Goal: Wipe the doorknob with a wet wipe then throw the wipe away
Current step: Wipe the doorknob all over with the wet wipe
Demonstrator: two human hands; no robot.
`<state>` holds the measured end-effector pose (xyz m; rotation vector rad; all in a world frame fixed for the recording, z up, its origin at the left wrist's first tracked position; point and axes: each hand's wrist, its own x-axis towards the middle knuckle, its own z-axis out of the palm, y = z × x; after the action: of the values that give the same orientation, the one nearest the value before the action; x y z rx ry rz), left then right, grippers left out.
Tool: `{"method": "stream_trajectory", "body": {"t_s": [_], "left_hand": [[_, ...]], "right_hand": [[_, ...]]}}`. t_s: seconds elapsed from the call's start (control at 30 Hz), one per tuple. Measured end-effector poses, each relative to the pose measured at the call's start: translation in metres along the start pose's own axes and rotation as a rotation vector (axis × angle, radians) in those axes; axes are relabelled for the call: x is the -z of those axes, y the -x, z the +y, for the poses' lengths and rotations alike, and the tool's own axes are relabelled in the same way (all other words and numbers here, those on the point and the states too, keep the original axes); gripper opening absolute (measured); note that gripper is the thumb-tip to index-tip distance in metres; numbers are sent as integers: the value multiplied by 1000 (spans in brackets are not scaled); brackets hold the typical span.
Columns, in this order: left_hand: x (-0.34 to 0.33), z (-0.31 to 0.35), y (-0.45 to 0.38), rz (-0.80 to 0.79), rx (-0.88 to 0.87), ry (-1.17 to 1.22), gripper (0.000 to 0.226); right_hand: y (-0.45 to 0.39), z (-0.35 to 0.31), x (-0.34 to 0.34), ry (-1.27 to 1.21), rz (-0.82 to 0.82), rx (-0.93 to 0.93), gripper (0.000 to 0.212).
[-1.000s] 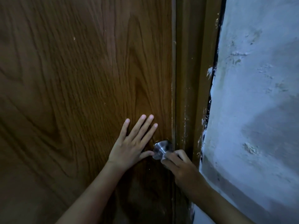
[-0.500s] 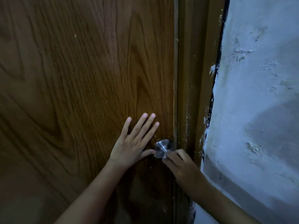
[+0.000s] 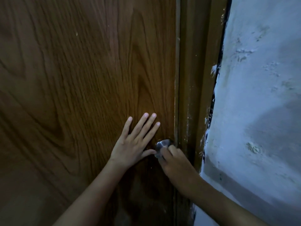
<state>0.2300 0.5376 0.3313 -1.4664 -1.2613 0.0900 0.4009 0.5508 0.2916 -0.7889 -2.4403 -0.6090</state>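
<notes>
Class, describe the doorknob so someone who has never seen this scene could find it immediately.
Start at the brown wood-grain door and follow its right edge down beside the door frame. There, between the flat left hand and the right hand closed on it, sits the doorknob: the only round, shiny silver metal thing.

The left hand [image 3: 130, 147] lies flat with fingers spread on the brown wooden door [image 3: 73, 87], thumb beside the metal doorknob [image 3: 162, 143]. The right hand [image 3: 175, 162] curls around the knob's lower side, next to the door frame [image 3: 193, 79] and rough pale wall [image 3: 260, 95].
</notes>
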Motion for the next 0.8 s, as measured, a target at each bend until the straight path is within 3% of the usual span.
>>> {"method": "stream_trajectory", "body": {"t_s": [0.2, 0.3, 0.37, 0.43, 0.57, 0.67, 0.8], "left_hand": [[-1, 0, 0, -9, 8, 24, 95], [-1, 1, -1, -3, 17, 25, 96], [-1, 0, -1, -1, 14, 19, 96], [0, 0, -1, 7, 14, 15, 95], [0, -1, 0, 7, 14, 20, 94], [0, -1, 0, 7, 11, 29, 93], [0, 0, 0, 7, 16, 29, 94]], "right_hand": [[14, 7, 3, 85, -29, 123, 16], [11, 20, 7, -62, -13, -52, 28], [2, 25, 8, -121, -65, -168, 43], [-6, 22, 10, -163, -138, -196, 45], [-10, 5, 9, -50, -154, -91, 27], [-2, -4, 6, 46, -186, 55, 27], [7, 3, 11, 69, -125, 39, 20]]}}
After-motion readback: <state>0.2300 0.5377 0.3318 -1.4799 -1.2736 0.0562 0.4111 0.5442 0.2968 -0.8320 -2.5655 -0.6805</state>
